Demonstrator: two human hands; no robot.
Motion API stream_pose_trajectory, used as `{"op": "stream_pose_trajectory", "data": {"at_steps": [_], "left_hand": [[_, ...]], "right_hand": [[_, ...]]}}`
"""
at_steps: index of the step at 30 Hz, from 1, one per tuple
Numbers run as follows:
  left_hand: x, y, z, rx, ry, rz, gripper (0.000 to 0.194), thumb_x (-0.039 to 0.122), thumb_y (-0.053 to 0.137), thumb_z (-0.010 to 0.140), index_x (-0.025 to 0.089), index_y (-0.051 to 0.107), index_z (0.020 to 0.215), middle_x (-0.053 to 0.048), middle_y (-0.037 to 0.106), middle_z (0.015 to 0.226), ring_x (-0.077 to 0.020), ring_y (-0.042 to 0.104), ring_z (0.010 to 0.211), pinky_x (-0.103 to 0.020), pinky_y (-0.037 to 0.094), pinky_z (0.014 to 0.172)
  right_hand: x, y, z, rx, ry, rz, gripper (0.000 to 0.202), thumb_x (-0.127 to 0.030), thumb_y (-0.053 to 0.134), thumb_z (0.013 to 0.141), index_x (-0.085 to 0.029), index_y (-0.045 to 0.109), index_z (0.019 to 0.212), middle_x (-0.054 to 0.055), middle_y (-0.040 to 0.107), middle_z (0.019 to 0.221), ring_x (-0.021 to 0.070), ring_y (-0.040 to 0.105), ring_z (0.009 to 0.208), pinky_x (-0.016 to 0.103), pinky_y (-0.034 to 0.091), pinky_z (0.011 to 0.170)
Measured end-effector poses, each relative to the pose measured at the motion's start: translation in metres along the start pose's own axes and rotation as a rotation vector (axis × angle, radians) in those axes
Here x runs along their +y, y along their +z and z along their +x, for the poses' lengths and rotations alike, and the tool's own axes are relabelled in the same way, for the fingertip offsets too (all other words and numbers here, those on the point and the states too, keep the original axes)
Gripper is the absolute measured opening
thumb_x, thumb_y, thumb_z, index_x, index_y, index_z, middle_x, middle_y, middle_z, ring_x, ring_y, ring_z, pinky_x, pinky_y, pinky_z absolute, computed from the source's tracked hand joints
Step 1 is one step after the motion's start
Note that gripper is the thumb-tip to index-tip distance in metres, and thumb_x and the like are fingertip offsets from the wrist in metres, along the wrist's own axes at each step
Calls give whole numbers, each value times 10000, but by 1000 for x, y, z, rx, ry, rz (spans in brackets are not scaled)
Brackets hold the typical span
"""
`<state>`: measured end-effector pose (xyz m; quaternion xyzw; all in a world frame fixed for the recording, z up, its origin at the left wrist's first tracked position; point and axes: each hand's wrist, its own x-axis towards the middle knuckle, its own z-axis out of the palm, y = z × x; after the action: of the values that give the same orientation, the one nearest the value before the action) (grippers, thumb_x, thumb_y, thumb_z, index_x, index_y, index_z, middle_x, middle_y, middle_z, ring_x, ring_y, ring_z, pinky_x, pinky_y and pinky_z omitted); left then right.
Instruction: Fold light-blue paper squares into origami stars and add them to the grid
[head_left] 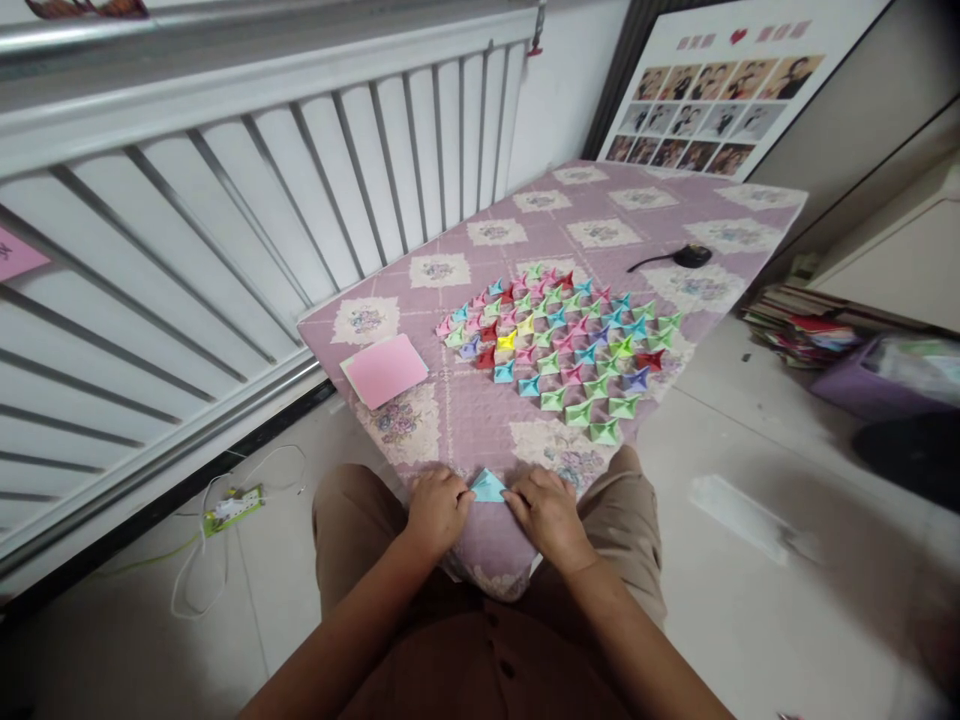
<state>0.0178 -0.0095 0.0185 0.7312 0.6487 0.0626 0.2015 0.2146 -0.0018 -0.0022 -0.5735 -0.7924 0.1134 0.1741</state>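
A light blue piece of origami paper (pixel 488 486), folded to a triangle with its peak pointing away from me, lies flat near the table's front corner. My left hand (pixel 441 508) has its fingers closed at the triangle's left corner. At the right corner, my right hand (pixel 546 508) pinches the paper between thumb and curled fingers. Beyond my hands stand rows of small folded paper pieces (pixel 566 345) in green, blue, pink, red, yellow and purple. Left of them rests a stack of square paper (pixel 386 370) with a pink sheet on top.
The purple flowered tablecloth (pixel 461 390) covers a table that narrows toward me. A black corded object (pixel 691 256) lies at the far right. A white radiator (pixel 262 200) borders the left side. On the floor are a power strip (pixel 234 510) and a purple bin (pixel 874 380).
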Motion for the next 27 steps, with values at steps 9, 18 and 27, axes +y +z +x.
{"op": "stream_pose_trajectory", "data": {"at_steps": [9,18,27], "left_hand": [[4,-2,6,-32,-24,79,194,329,514,873,201,635,791,-43,618,897,-207,548,904,-333,364,783],[6,-5,13,-93,-33,128,208,345,512,856,196,636,780,-54,626,909,-212,556,899,-331,380,776],[6,-8,17,-146,-23,166,221,327,483,858,194,658,828,-74,626,931,-222,555,903,-336,394,773]], "right_hand": [[-6,-2,4,-24,63,-67,209,-375,598,847,-210,635,725,28,599,831,200,498,860,319,247,733],[-10,-8,12,-77,107,-85,197,-375,630,815,-215,622,699,27,607,831,208,510,872,319,251,721],[-9,-9,16,-112,127,-73,208,-373,639,801,-214,612,670,23,610,815,202,513,860,315,255,714]]}}
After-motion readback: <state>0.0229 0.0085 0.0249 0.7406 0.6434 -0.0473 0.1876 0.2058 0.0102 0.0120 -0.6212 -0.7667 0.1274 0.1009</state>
